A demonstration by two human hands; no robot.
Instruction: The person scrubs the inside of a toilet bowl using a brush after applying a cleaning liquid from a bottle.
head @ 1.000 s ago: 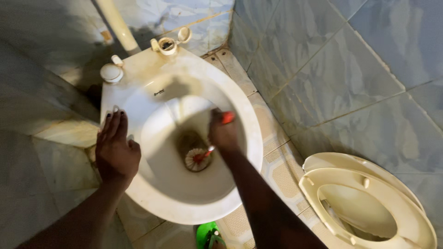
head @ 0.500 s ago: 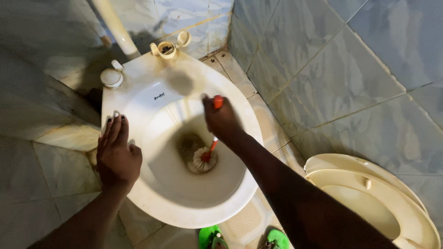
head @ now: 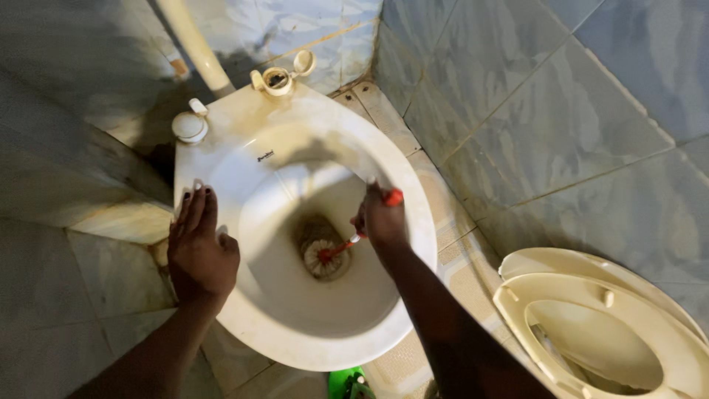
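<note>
Room btwn hands over toilet bowl open; tiled wall & detached seat crowd right side.

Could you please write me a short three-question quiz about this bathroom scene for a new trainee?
1. True or false: the left hand rests flat on the toilet bowl rim.
2. What does the right hand hold? A) sponge B) toilet brush C) bottle
3. Where does the detached toilet seat lie?

Key: 1. True. 2. B; its white bristle head is down at the drain, red handle in the grip. 3. On the floor by the tiled wall, right of the bowl.
</note>
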